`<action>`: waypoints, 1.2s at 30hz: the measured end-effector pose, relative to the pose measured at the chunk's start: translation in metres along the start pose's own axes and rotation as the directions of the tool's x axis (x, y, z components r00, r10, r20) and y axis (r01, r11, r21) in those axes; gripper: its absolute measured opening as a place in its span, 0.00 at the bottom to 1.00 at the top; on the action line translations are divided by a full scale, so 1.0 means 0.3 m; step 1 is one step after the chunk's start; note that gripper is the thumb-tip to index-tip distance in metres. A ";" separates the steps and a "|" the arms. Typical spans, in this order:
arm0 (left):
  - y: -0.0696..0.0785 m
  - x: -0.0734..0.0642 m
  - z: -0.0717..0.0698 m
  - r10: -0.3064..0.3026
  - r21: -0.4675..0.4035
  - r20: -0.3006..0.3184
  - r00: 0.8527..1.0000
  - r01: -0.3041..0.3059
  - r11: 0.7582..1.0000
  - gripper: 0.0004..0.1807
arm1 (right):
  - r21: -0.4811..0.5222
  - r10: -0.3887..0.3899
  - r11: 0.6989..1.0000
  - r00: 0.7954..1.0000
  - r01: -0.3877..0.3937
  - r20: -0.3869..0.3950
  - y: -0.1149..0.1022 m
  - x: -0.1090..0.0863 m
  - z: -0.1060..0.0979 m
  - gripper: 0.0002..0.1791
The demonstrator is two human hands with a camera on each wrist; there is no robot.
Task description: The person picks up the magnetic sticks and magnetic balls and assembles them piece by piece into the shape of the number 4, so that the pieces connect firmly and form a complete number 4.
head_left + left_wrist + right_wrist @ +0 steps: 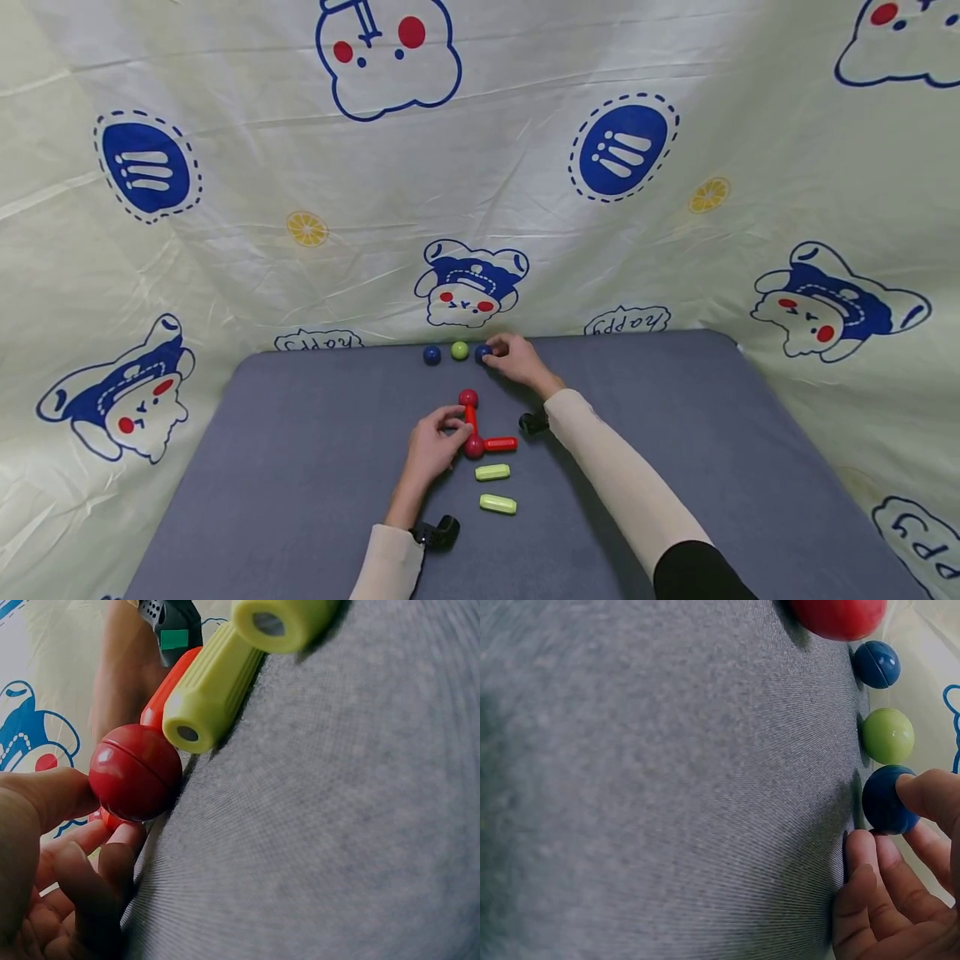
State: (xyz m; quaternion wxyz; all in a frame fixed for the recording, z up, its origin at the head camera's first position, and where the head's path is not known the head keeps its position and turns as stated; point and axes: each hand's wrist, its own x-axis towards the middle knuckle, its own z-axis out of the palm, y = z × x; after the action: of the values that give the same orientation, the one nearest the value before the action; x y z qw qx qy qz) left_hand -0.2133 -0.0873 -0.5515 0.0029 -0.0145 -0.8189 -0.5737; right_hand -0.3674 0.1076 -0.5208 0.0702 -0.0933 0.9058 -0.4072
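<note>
On the grey table [300, 467] lies a red piece: two red balls [473, 447] joined by a red stick [471, 417], with a second red stick [500, 444] pointing right. My left hand [438, 437] pinches the near red ball [135, 782] between thumb [45, 799] and curled fingers. At the table's far edge my right hand [513, 358] pinches a blue ball [885, 801] with its fingertips [930, 791]. Beside that ball sit a green ball [888, 736] and another blue ball [877, 664].
Two loose green sticks [492, 472] [498, 503] lie just near of the red piece, close to my left wrist. A printed cloth backdrop [480, 208] rises behind the table's far edge. Bare grey surface stretches to both sides.
</note>
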 end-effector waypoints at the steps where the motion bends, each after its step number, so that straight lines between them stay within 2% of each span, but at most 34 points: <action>1: 0.000 0.000 0.000 0.000 0.002 0.001 1.000 0.000 1.000 0.18 | -0.001 0.000 1.000 1.000 0.000 0.000 0.001 -0.004 -0.001 0.20; 7: 0.005 0.000 -0.003 0.001 -0.007 -0.001 1.000 -0.001 1.000 0.18 | 0.001 0.003 1.000 1.000 -0.003 -0.011 0.006 -0.022 -0.003 0.20; 18: 0.011 -0.001 -0.004 0.007 0.003 -0.002 1.000 -0.007 1.000 0.18 | 0.068 0.019 0.998 1.000 -0.018 -0.014 0.021 -0.069 -0.007 0.20; 36: 0.010 -0.008 -0.004 0.011 -0.006 -0.003 1.000 -0.011 1.000 0.18 | 0.202 0.005 0.979 0.999 0.006 -0.052 0.031 -0.190 -0.019 0.20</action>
State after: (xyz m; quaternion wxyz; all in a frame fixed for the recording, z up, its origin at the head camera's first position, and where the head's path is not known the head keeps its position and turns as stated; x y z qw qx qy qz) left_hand -0.2109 -0.0874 -0.5484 0.0074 -0.0180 -0.8171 -0.5762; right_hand -0.3142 0.1307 -0.5210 0.0556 -0.0753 0.8612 -0.4996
